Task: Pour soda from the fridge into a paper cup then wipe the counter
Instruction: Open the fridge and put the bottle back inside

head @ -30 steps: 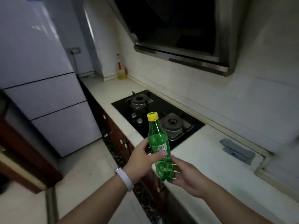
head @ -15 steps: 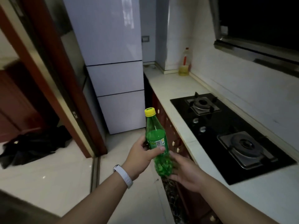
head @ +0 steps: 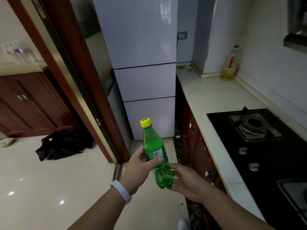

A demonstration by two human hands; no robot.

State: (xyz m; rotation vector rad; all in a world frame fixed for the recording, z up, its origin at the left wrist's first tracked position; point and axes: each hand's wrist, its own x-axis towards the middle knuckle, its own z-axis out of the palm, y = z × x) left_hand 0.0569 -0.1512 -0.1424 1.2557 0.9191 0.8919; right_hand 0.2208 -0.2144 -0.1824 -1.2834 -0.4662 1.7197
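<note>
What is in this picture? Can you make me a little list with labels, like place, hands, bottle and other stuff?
place: kitchen, by the fridge and counter
bottle: green, upright, yellow cap on
left hand: wrapped around the bottle's middle
right hand: open, cupped under the bottle's bottom
fridge: doors shut
counter: stove, oil bottle in far corner
floor: black bag
paper cup: not in view

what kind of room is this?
A home kitchen, most likely: a tall three-door fridge stands at the end of a pale counter with a built-in black gas hob, and a bottle of cooking oil sits in the corner.
</note>
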